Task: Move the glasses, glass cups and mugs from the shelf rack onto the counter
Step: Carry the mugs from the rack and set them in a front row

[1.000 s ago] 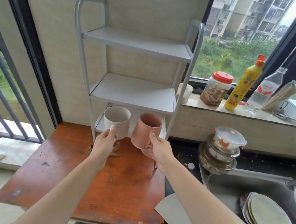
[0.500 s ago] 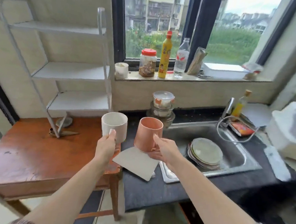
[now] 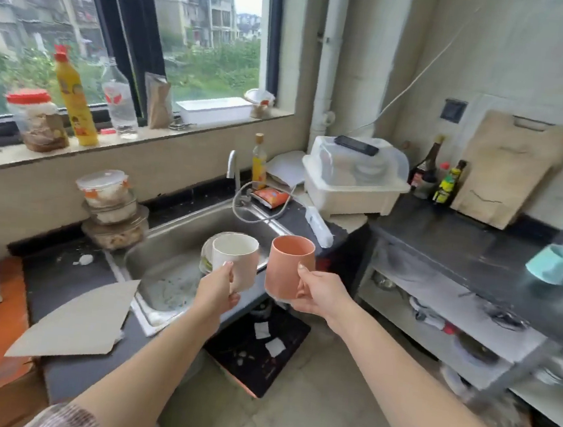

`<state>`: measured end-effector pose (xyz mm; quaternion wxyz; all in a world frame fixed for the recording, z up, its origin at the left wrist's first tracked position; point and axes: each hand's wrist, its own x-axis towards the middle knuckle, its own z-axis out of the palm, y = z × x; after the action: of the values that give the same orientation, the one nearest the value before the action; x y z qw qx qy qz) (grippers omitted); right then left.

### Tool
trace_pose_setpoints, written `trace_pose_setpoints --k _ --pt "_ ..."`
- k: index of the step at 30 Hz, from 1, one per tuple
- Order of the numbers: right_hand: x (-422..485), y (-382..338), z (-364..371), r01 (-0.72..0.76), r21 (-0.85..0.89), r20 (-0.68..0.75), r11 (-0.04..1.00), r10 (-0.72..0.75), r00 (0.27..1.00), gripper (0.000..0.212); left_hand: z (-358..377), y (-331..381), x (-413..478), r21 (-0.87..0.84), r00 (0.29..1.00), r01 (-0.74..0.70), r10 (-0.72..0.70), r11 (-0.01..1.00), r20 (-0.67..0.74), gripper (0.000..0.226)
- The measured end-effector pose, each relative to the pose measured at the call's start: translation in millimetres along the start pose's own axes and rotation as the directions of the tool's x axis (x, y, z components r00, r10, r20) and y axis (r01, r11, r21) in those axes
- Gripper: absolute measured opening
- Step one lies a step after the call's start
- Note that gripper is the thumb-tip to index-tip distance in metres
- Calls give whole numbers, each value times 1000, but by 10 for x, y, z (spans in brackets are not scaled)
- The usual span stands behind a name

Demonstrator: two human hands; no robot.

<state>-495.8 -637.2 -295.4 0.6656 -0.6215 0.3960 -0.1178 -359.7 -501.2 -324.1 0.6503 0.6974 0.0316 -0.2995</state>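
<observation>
1. Mugs in transit: a white mug in the left hand and a terracotta-pink mug in the right hand are held in the air side by side, over the near edge of the sink and the floor, with neither set down.

2. Fingers of each hand are curled shut around its mug, thumb on the near side; the handles are not visible, so the grip may be on the body or on a hidden handle.

3. Likely risk: the two mugs ride just apart, and a careless swing could knock them together and chip a rim.

4. A second risk is a slip over hard floor, since each mug hangs from one hand only.

5. On the dark worktop at the right, a teal cup near the edge leaves limited room there; a hurried landing could bump it.

6. Both mugs look upright, empty and smooth-glazed, the pink one tapering slightly toward its rim.
</observation>
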Motion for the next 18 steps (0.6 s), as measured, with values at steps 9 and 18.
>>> trace_pose_setpoints --k 9,18 --pt "265 292 -1770 -58 92 -326 994 85 942 43 2021 -217 145 193 962 37 -88 981 260 31" --pt "793 547 -3569 -96 228 -518 969 204 831 46 4191 -528 298 327 867 57 -209 943 453 34"
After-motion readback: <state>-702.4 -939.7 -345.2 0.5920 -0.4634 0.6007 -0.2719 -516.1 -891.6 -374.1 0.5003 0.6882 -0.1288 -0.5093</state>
